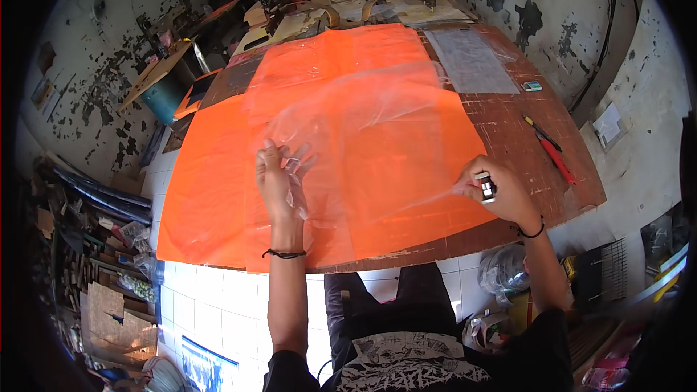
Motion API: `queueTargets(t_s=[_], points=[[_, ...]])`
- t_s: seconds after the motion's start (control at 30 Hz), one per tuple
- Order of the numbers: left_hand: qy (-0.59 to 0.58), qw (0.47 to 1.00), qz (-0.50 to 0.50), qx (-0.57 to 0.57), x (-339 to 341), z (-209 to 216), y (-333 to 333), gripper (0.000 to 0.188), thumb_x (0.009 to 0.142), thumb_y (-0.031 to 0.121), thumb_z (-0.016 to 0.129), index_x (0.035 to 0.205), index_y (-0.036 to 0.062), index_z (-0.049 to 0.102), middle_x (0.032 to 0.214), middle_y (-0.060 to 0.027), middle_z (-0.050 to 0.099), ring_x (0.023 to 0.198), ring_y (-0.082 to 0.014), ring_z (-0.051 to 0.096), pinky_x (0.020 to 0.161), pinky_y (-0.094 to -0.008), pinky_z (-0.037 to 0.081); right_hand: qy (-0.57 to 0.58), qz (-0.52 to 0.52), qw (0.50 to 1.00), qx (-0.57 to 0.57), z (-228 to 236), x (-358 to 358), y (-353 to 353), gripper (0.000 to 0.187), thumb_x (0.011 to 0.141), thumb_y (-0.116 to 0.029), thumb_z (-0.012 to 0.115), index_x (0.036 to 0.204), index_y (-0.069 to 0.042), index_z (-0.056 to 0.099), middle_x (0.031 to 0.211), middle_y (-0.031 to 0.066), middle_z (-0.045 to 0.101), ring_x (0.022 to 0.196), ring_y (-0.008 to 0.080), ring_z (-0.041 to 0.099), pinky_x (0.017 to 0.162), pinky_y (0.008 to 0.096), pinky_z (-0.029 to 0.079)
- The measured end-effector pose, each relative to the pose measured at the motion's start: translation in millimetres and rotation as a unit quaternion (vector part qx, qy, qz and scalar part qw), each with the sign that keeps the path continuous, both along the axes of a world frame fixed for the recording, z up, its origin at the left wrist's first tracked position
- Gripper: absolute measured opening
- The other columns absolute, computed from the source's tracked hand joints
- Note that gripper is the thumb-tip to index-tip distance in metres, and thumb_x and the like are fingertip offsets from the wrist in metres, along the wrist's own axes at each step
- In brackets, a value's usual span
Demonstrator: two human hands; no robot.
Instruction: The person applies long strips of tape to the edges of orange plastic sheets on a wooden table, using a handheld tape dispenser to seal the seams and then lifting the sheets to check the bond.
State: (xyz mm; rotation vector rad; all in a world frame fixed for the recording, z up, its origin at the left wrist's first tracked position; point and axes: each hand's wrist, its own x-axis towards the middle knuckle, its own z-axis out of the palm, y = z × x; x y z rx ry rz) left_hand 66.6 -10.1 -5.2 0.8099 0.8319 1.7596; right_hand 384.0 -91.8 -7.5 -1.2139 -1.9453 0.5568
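Right hand (504,192) pinches clear film (363,112) (shirt print (410,363) unreadable).

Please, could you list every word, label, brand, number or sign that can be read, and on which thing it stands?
There is no text I can quote.
Green-and-white small box on the brown table: markings too small to read.
Black T-shirt: pale print, no words legible.
Paper on the right wall: too blurred to read.
Orange sheets: no text visible.
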Motion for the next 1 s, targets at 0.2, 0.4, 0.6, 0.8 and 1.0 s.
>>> queueTargets(t_s=[0.2, 0.4, 0.6, 0.8, 1.0], points=[[-0.02, 0.995, 0.097, -0.015, -47.4, -22.8, -26.8, 0.03, 0.093, 0.027, 0.05, 0.072, 0.0114, 0.035, 0.088, -0.0059, 0.051, 0.09, -0.0333, 0.062, 0.061, -0.0407, 0.056, -0.06, -0.128, 0.981, 0.137, 24.8, 23.7, -2.2, 0.023, 0.073, -0.005, 0.07, 0.075, -0.003, 0.047, 0.077, 0.0099, 0.062, 0.065, 0.019, 0.057, 0.06, 0.0296, 0.045], [0.053, 0.984, 0.169, -0.029, -60.4, -44.5, -82.7, 0.027, 0.095, 0.023, 0.043, 0.078, 0.0082, 0.03, 0.106, -0.0147, 0.053, 0.092, -0.0348, 0.063, 0.05, -0.0348, 0.058, 0.13, -0.248, 0.935, 0.219, 73.9, 72.9, 79.8, 0.016, 0.086, -0.011, 0.061, 0.085, -0.004, 0.046, 0.078, -0.0003, 0.054, 0.068, 0.0069, 0.051, 0.059, 0.0233, 0.044], [0.002, 0.989, 0.132, -0.063, -2.9, -43.9, -115.6, 0.011, 0.096, 0.02, 0.039, 0.092, 0.0136, 0.031, 0.128, -0.0193, 0.045, 0.1, -0.0361, 0.058, 0.046, -0.0302, 0.057, 0.076, -0.364, 0.883, 0.287, 143.1, 163.2, 195.4, 0.021, 0.085, -0.014, 0.059, 0.099, 0.002, 0.054, 0.079, 0.0114, 0.065, 0.079, 0.0151, 0.064, 0.068, 0.0267, 0.049], [-0.022, 0.997, -0.055, -0.057, 38.4, -65.5, -163.5, 0.04, 0.093, 0.005, 0.039, 0.126, 0.0184, 0.02, 0.121, -0.0231, 0.045, 0.091, -0.0368, 0.061, 0.057, -0.0398, 0.06, 0.08, -0.471, 0.705, 0.525, 183.3, 166.5, 194.4, 0.022, 0.082, -0.018, 0.063, 0.094, -0.002, 0.055, 0.078, 0.01, 0.064, 0.069, 0.015, 0.062, 0.066, 0.0265, 0.048], [-0.07, 0.905, -0.37, -0.198, 30.1, -97.0, -195.9, 0.03, 0.095, 0.01, 0.04, 0.123, 0.0096, 0.028, 0.101, -0.0225, 0.055, 0.08, -0.0348, 0.064, 0.059, -0.0421, 0.059, 0.368, -0.322, 0.717, 0.496, 158.5, 163.3, 126.3, 0.019, 0.081, -0.013, 0.068, 0.08, -0.009, 0.049, 0.077, -0.0019, 0.059, 0.062, 0.0055, 0.05, 0.057, 0.0214, 0.042]])
